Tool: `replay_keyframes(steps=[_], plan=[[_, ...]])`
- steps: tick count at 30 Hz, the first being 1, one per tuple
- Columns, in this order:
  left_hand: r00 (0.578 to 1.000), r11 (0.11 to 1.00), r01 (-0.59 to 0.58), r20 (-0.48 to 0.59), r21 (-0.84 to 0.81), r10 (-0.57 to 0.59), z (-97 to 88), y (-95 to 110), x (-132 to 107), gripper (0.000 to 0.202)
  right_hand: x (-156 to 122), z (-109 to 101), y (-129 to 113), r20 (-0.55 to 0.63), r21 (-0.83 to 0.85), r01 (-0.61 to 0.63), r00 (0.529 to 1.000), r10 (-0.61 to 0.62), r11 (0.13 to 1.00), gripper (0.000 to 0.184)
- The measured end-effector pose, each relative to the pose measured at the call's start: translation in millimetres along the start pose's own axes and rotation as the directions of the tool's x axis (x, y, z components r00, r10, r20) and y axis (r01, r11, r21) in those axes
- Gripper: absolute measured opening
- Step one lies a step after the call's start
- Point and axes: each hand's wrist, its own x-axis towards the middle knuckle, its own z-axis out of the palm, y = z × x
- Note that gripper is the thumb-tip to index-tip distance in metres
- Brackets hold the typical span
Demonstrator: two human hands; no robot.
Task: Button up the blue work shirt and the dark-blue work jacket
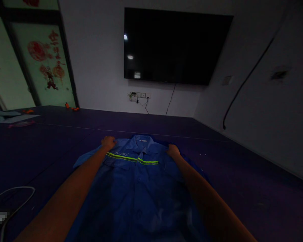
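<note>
A blue work shirt lies front side up on the dark purple surface, its collar toward the far wall. Across its chest runs a yellow-green reflective stripe, with white lettering above it on the left. My left hand grips the shirt near the left shoulder, fingers closed on the cloth. At the opposite shoulder, my right hand is closed on the fabric too. Both arms reach forward over the shirt, and the right one covers part of its right side. The lower hem is out of sight in the dark foreground.
A large black television hangs on the far wall above sockets and cables. At the left are a white cord, pale folded cloth and small orange things. A black cable hangs along the right wall.
</note>
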Motion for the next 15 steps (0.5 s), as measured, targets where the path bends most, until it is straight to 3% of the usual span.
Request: replay_keyframes(steps=[5, 7, 9, 11, 13, 15], plan=[[0.991, 0.998, -0.036, -0.134, -0.042, 0.03, -32.7, 5.8, -7.7, 0.033, -10.4, -25.6, -5.5, -0.11, 0.008, -0.007, 0.994, 0.008, 1.0, 0.026], [0.976, 0.996, -0.023, -0.217, -0.085, 0.004, -60.2, 12.6, -14.7, 0.038, -21.6, -49.3, -3.0, -0.191, 0.013, -0.003, 0.982, 0.006, 1.0, 0.028], [0.931, 0.984, -0.011, -0.36, -0.176, -0.054, -98.5, 21.6, -27.3, 0.039, -40.4, -80.2, 6.1, -0.309, 0.026, 0.002, 0.951, 0.006, 1.0, 0.03], [0.865, 0.974, -0.047, -0.497, -0.222, -0.071, -147.3, 33.4, -47.3, 0.039, -67.6, -118.7, 22.9, -0.528, 0.061, 0.051, 0.849, -0.011, 0.997, 0.028], [0.792, 0.963, -0.13, -0.609, -0.236, -0.043, -203.0, 49.1, -75.9, 0.04, -101.8, -164.7, 47.9, -0.697, 0.074, 0.08, 0.717, -0.005, 0.994, 0.027], [0.692, 0.947, -0.221, -0.722, -0.232, -0.015, -260.4, 69.9, -112.1, 0.042, -139.9, -215.1, 80.5, -0.818, 0.048, 0.065, 0.576, 0.002, 0.997, 0.025]])
